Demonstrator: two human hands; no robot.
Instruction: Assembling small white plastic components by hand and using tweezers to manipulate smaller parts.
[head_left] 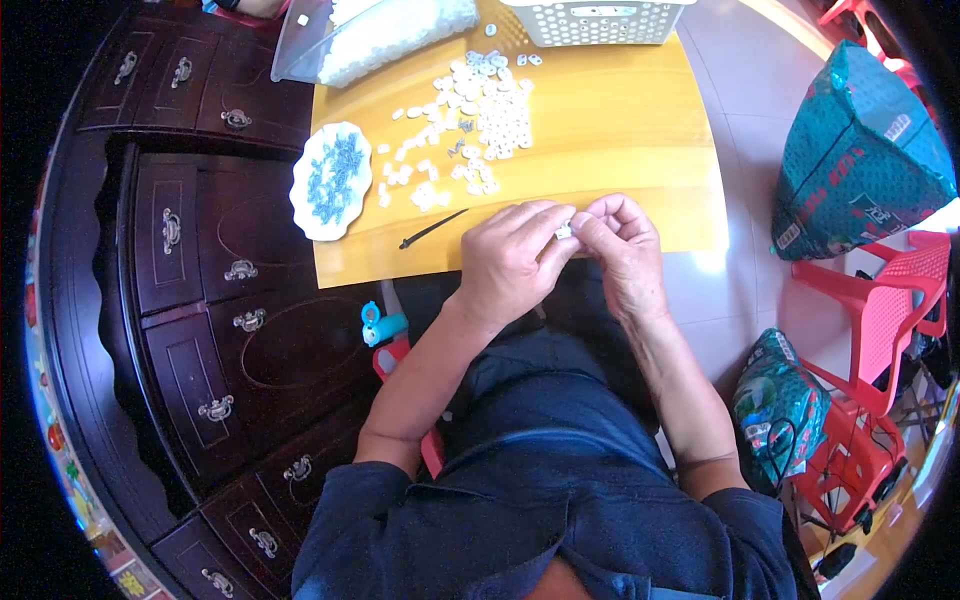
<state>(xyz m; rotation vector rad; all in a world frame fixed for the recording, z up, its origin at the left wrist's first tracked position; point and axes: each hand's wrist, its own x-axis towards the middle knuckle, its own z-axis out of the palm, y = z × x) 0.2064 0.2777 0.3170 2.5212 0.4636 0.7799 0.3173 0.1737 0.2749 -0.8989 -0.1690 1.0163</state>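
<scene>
Over the near edge of a yellow wooden table (640,160), my left hand (512,250) and my right hand (625,245) meet fingertip to fingertip. Between them is a small white plastic piece (564,230), pinched by the fingers of both hands and partly covered by them. Left of my left hand lies a thin black tool (432,229) with a pointed end. Many small white plastic parts (503,118) are spread in a loose heap beyond my hands, with a few dark bits (458,147) among them. A scalloped white dish (304,212) holds many small blue-grey pieces (338,172).
At the far edge stand a clear bin (300,58) of white parts and a white perforated basket (600,28). Dark wooden drawers (190,240) line the left. On the right are teal bags (850,160) and red plastic chairs (860,310). A turquoise capped bottle (385,326) sits below the table's left corner.
</scene>
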